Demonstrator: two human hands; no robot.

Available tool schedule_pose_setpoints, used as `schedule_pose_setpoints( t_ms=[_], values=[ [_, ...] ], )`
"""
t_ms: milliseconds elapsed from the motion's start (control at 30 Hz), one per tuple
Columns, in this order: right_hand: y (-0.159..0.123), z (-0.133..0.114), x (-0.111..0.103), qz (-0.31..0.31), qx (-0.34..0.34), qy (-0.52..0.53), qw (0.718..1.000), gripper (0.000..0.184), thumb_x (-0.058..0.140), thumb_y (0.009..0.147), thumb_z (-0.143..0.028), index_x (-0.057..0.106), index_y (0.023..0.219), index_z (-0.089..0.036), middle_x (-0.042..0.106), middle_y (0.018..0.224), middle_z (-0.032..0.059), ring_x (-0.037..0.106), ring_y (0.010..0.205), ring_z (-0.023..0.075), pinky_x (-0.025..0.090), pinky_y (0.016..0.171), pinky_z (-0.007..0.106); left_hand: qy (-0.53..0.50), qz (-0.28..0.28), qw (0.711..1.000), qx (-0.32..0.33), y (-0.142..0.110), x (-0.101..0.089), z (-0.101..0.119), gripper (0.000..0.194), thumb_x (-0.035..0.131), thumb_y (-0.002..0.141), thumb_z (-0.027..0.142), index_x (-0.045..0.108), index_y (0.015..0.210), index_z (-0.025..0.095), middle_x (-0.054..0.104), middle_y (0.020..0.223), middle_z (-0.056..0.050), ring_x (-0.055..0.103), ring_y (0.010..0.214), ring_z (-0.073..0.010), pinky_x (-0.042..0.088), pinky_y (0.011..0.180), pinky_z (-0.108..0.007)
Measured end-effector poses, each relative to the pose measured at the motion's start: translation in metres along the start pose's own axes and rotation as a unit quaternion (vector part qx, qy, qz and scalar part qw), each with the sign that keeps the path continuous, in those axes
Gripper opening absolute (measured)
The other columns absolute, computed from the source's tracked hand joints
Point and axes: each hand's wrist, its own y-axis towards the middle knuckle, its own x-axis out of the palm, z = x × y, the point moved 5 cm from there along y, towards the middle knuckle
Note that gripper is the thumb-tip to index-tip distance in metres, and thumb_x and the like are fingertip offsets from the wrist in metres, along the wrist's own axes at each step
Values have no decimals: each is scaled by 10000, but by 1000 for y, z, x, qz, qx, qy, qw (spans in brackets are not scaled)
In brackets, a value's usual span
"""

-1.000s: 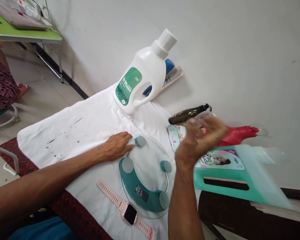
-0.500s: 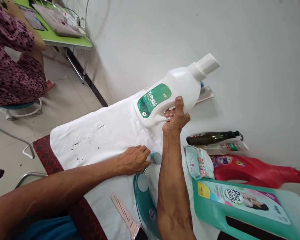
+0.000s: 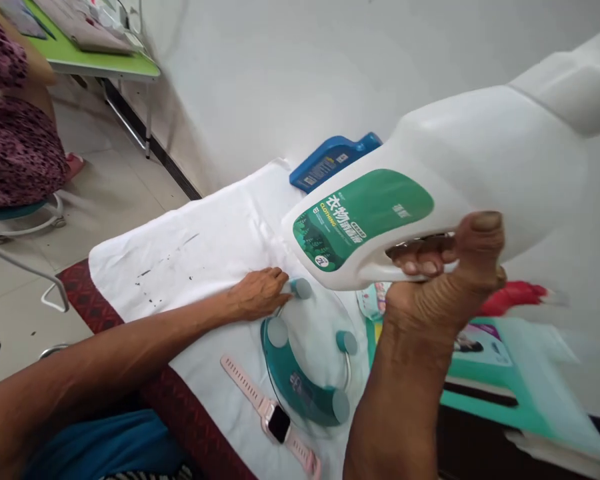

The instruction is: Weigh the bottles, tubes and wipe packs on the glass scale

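My right hand (image 3: 440,267) is wrapped around the handle of a large white bottle (image 3: 480,153), tilted with its capped top toward the upper right. Its green label reads CLOTHING and 2L. On the white cloth, my left hand (image 3: 260,293) has its fingers curled at the edge of a round glass scale (image 3: 300,380) with a teal curved body and round teal pads. What the fingertips grip there is partly hidden. A pink-strapped smartwatch (image 3: 279,423) lies beside the scale, nearer to me. The bottle is held above the cloth and hides part of what stands behind it.
A blue bottle (image 3: 335,160) stands by the wall. Right of the scale are a wipes pack (image 3: 373,301), a red bottle (image 3: 510,298) and a large green jug (image 3: 525,407). White cloth (image 3: 180,267) covers the table. Another person (image 3: 25,147) sits left by a green table (image 3: 100,65).
The white bottle and my right hand have moved right and closer to the camera. The blue bottle and more of the scale have come into sight. My left hand stays by the scale.
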Motion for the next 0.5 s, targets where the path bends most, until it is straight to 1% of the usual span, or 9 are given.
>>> schedule_pose_setpoints(
  t_ms=[33,100,167,233,300,367,500],
  values=[
    [-13,-9,-18,9,-7,-1,1000,638,888,601,-549,331,521,-248,261,423,-113,245,372,32,198,358,231,10,2,1000,6,-1,1,-1,311,470,1123,379,590,1244,119,680,1262,-171,671,1202,-299,554,973,-419],
    [-44,-20,-57,50,-19,-5,999,593,870,595,-488,335,525,-240,260,424,-117,228,364,25,202,352,217,34,7,999,18,-3,4,-2,297,476,1120,366,590,1239,120,680,1256,-171,673,1186,-296,545,976,-416],
    [-76,-26,-94,94,-20,-17,995,540,838,598,-417,338,517,-231,266,421,-117,228,359,22,219,351,205,55,15,998,28,-4,8,-2,281,473,1118,367,590,1222,133,683,1241,-162,674,1162,-291,538,969,-413],
    [-98,-28,-124,126,-8,-34,991,516,825,595,-387,344,507,-221,271,421,-118,230,355,19,237,355,198,62,24,997,34,-4,10,-1,273,457,1120,380,585,1204,153,686,1229,-150,668,1141,-285,533,954,-409],
    [-108,-29,-143,144,16,-56,988,517,832,584,-383,351,497,-215,280,420,-116,238,349,19,251,360,198,56,34,997,31,-2,10,-2,276,436,1121,398,576,1190,170,687,1208,-138,663,1104,-274,527,934,-403],
    [-109,-30,-155,161,40,-76,983,516,840,567,-375,356,487,-213,286,414,-112,251,344,23,256,363,200,40,40,998,26,0,9,-3,282,419,1118,409,573,1171,179,688,1166,-127,659,1041,-260,525,906,-398],
    [-106,-24,-165,178,56,-80,979,507,824,581,-383,357,475,-219,285,397,-107,250,341,29,244,365,206,7,48,998,27,5,7,-6,300,406,1108,410,585,1161,175,688,1101,-118,646,935,-250,527,855,-407]
  ],
)
